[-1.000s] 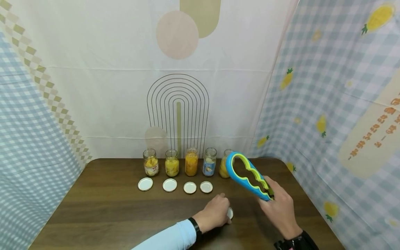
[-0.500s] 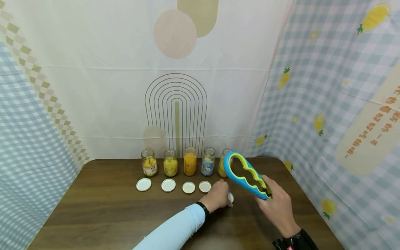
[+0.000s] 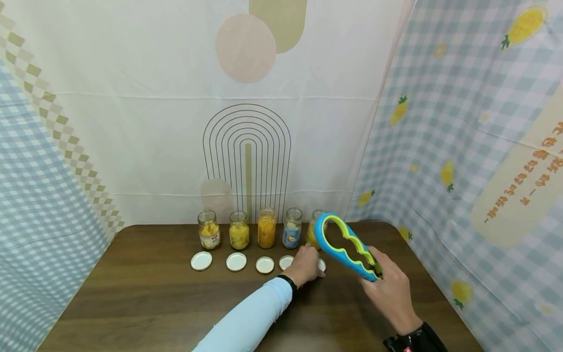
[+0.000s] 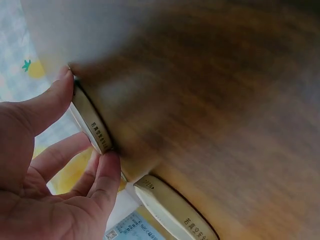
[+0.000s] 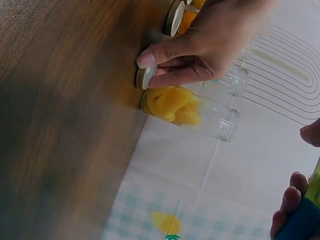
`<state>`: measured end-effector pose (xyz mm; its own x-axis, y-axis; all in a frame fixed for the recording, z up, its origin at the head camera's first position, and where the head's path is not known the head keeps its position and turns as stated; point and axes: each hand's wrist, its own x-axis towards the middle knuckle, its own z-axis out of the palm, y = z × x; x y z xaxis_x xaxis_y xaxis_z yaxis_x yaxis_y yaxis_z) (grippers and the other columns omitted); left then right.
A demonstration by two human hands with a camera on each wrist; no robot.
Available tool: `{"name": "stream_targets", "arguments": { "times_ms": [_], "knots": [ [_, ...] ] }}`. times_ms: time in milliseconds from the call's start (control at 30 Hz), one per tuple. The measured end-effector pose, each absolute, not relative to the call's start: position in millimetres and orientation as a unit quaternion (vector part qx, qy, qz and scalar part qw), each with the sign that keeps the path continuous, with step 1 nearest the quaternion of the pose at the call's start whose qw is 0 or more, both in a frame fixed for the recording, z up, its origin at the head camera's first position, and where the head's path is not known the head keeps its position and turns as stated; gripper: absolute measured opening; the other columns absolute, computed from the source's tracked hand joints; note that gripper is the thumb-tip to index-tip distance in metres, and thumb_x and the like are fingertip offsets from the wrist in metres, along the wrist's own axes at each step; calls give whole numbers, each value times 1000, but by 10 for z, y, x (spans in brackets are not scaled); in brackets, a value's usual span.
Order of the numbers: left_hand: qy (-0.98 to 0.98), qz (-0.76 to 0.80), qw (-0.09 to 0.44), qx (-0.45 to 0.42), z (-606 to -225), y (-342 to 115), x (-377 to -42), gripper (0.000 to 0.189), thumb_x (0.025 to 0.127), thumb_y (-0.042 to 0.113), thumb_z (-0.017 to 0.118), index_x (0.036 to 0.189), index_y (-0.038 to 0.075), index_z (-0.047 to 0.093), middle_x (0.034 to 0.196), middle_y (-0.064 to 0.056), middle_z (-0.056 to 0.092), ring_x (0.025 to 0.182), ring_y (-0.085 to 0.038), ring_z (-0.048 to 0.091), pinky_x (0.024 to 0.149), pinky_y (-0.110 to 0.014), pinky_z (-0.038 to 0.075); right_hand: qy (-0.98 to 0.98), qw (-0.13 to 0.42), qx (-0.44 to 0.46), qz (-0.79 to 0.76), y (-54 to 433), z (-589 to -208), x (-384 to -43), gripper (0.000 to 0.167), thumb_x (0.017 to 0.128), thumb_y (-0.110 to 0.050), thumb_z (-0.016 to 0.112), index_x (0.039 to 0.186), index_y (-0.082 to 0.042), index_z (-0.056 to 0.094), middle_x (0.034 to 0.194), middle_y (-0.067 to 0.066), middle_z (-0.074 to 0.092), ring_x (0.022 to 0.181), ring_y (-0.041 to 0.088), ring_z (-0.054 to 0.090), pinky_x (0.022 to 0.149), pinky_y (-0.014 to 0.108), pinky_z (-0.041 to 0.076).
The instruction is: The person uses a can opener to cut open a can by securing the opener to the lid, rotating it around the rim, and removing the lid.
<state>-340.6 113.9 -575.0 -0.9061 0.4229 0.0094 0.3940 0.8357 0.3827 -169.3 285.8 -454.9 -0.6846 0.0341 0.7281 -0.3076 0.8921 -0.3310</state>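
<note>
My left hand [image 3: 304,266] pinches a white-lined jar lid [image 3: 322,265] by its rim, low at the table, just in front of the rightmost jar [image 3: 313,236]. In the left wrist view the lid [image 4: 92,122] sits between thumb and fingertips, its rim on or very near the wood. The rightmost jar [image 5: 172,105], lidless, holds yellow fruit pieces and stands close to that lid. My right hand [image 3: 392,292] grips the handle end of a blue and green jar opener [image 3: 335,252], raised above the table, its looped end pointing toward the jars.
Several open glass jars of fruit, such as the orange one [image 3: 266,230], stand in a row along the back of the brown table [image 3: 145,303]. Upturned lids [image 3: 236,261] lie in front of them. A white cloth [image 3: 154,146] hangs behind; a checked cloth [image 3: 431,195] hangs at the right.
My left hand has slid the lid away from me across the table, toward the rightmost jar and level with the other lids. My right hand and the jar opener have hardly moved.
</note>
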Motion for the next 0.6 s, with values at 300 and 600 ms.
{"name": "stream_targets", "arguments": {
  "times_ms": [300,600],
  "knots": [
    [952,207,47,222,-5650,1100,-3249,38,85,45,91,96,10,79,116,-11,63,112,-28,58,97,-36,55,-895,374,50,236,2820,-4539,-1675,60,68,3,88,124,-6,71,94,9,74,76,12,56,63,29,45],
    [955,181,41,233,-5649,1104,-3232,40,89,44,88,111,12,79,120,-10,63,115,-28,58,100,-36,54,-899,366,54,235,2812,-4543,-1712,65,69,-21,102,125,-7,70,95,6,75,75,12,61,63,29,50]
  ]
}}
